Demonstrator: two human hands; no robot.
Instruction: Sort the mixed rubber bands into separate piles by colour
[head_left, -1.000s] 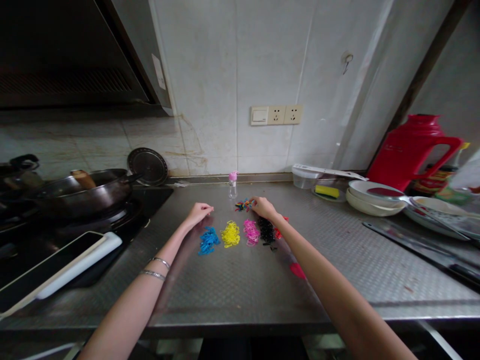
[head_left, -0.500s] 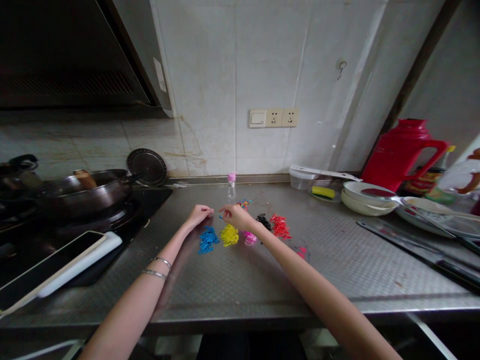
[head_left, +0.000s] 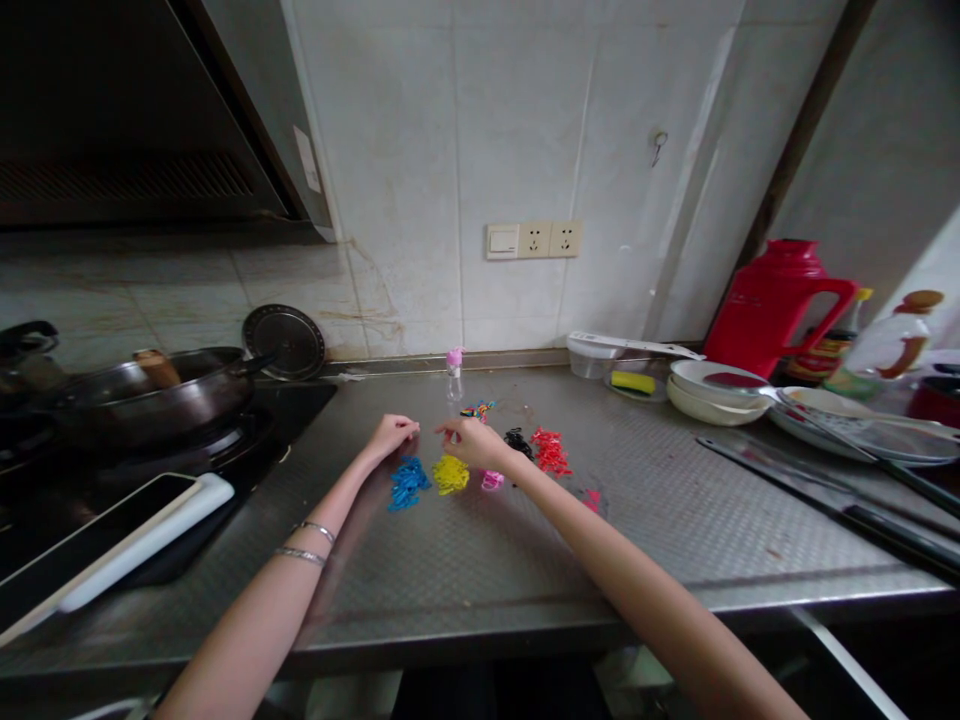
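Note:
Small piles of coloured rubber bands lie in a row on the steel counter [head_left: 487,560]: a blue pile [head_left: 406,482], a yellow pile [head_left: 449,475], a pink pile [head_left: 492,481] partly hidden by my right wrist, a black pile [head_left: 517,441] and a red pile [head_left: 550,452]. A mixed-colour pile [head_left: 477,410] lies behind them. My left hand [head_left: 390,436] rests curled just behind the blue pile. My right hand [head_left: 472,443] hovers above the yellow pile, fingertips pinched towards my left hand; whether it pinches a band is too small to tell.
A small bottle with a pink cap [head_left: 454,372] stands by the wall. A wok [head_left: 142,395] on the stove and a phone [head_left: 97,545] are at left. Bowls [head_left: 709,390], a sponge [head_left: 632,381], a red thermos [head_left: 772,310] and long knives [head_left: 825,490] fill the right side.
My right hand has moved left from the mixed pile, over the black and pink piles, to above the yellow pile near my left hand. My left hand stayed put.

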